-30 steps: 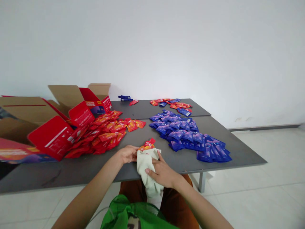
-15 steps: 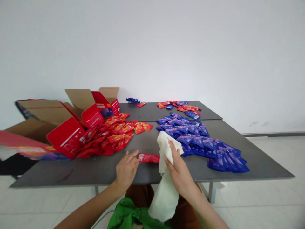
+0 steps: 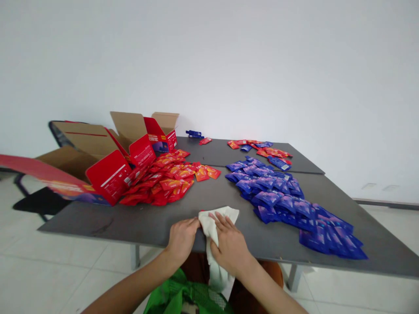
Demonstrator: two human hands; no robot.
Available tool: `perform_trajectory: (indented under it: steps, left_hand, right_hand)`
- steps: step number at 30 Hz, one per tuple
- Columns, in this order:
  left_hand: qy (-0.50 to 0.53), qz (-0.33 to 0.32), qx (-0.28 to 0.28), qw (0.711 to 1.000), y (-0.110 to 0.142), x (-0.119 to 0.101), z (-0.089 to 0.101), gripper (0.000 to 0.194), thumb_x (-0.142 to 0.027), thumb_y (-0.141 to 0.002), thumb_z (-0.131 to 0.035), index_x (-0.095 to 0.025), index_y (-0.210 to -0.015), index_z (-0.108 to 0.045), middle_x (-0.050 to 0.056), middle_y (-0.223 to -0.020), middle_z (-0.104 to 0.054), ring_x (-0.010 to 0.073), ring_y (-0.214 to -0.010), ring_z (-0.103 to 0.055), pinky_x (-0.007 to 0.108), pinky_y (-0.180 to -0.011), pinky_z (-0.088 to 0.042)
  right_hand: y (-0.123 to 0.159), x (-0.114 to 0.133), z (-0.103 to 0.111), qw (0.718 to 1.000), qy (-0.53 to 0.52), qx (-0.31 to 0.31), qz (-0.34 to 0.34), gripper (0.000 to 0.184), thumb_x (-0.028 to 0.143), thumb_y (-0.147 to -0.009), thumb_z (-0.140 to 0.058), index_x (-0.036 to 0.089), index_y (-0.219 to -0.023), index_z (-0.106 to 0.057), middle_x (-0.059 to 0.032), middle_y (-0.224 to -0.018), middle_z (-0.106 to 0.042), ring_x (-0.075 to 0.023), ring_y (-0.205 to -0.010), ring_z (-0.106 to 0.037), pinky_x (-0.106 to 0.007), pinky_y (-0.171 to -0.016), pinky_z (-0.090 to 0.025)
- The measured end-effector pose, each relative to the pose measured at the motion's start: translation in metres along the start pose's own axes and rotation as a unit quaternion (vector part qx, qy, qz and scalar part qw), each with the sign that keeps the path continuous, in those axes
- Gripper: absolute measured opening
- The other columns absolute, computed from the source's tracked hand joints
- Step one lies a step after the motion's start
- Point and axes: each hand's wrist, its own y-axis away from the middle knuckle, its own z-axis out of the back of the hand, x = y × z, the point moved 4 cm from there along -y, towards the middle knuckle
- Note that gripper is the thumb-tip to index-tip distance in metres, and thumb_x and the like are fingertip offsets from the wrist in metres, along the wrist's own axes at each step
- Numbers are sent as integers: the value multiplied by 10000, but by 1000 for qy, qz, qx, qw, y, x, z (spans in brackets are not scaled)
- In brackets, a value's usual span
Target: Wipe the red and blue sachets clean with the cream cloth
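A cream cloth (image 3: pixel 220 217) lies over the near edge of the grey table (image 3: pixel 157 222) and hangs down towards my lap. My right hand (image 3: pixel 230 243) presses flat on it with the fingers spread. My left hand (image 3: pixel 182 238) rests beside the cloth's left edge, its fingers curled against the cloth. A sliver of red shows at the cloth's top left corner. The red packet seen earlier is hidden under the cloth.
A heap of red packets (image 3: pixel 166 181) lies left of centre beside open red-and-brown cartons (image 3: pixel 111 157). Blue packets (image 3: pixel 281 198) spread in a band to the right. A small mixed pile (image 3: pixel 258 148) lies at the back. A green bag (image 3: pixel 183 296) sits on my lap.
My right hand has brought the raised cloth down flat onto the table, over the red packet. My left hand moved in against the cloth. The view shifted left.
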Motion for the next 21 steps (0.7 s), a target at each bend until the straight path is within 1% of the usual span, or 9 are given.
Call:
perform_trajectory:
  steps: [4, 7, 11, 13, 16, 18, 19, 20, 21]
  left_hand:
    - [-36, -82, -23, 996, -2, -1, 0, 243, -105, -895, -470, -187, -995, -676, 28, -886, -727, 146, -747, -666, 246, -678, -483]
    - [-64, -110, -38, 991, -1, 1, -2, 219, -68, -869, -495, -171, -942, -674, 24, -847, -724, 152, -726, -664, 254, -672, -482]
    - [-109, -61, -94, 988, 3, 2, 1, 212, -54, -845, -512, -177, -731, -641, 19, -716, -687, 166, -669, -646, 272, -633, -459]
    - [-125, -38, -97, 987, 4, 2, 2, 219, -64, -848, -515, -186, -712, -635, 12, -680, -671, 163, -633, -633, 272, -598, -439]
    - [-132, -25, -82, 988, 3, 1, 1, 191, -101, -862, -525, -204, -770, -658, 4, -695, -677, 163, -633, -633, 275, -590, -429]
    - [-129, -26, -75, 988, 3, 0, 1, 162, -138, -869, -541, -216, -879, -683, 7, -753, -701, 168, -656, -642, 279, -607, -434]
    - [-126, -29, -70, 989, 3, -1, 1, 169, -154, -871, -546, -220, -935, -688, 12, -787, -711, 172, -674, -648, 280, -621, -439]
    - [-121, -32, -62, 990, 3, -1, 1, 187, -166, -874, -546, -221, -978, -691, 18, -811, -718, 175, -693, -653, 281, -635, -444]
    - [-115, -32, -54, 991, 4, -2, 2, 203, -171, -876, -542, -221, -1000, -695, 24, -826, -722, 178, -714, -658, 280, -653, -450]
  right_hand:
    - [20, -5, 0, 1000, 20, 0, -15, 701, 288, -820, -539, 121, -1469, -334, -59, -1524, -248, -253, -1419, -188, -393, -1180, -191]
    - [8, -1, -2, 1000, 12, 16, 21, 655, 349, -875, -514, 96, -1457, -352, -88, -1509, -284, -246, -1412, -211, -386, -1185, -179]
    - [-19, 6, -5, 996, -15, 21, 82, 677, 478, -925, -469, 30, -1424, -383, -143, -1490, -312, -245, -1403, -239, -384, -1186, -171]
    - [-23, 6, -4, 995, -24, 11, 93, 670, 484, -931, -468, 36, -1422, -386, -143, -1485, -323, -245, -1399, -251, -397, -1182, -181]
    - [-17, 0, 3, 993, -39, 6, 115, 580, 413, -938, -486, 67, -1400, -423, -133, -1455, -386, -232, -1374, -311, -390, -1165, -229]
    - [-8, -8, 11, 989, -51, 10, 138, 423, 366, -945, -485, 112, -1277, -552, -123, -1319, -551, -232, -1284, -450, -413, -1163, -221]
    - [-4, -13, 16, 988, -57, 5, 143, 336, 355, -955, -470, 141, -1169, -616, -105, -1190, -638, -230, -1193, -539, -435, -1164, -208]
    - [0, -18, 21, 988, -64, -12, 141, 291, 350, -968, -444, 164, -1040, -656, -80, -1032, -694, -223, -1070, -617, -457, -1161, -199]
    - [4, -25, 26, 988, -70, -45, 131, 308, 346, -981, -411, 178, -922, -662, -57, -890, -707, -213, -944, -661, -473, -1153, -210]
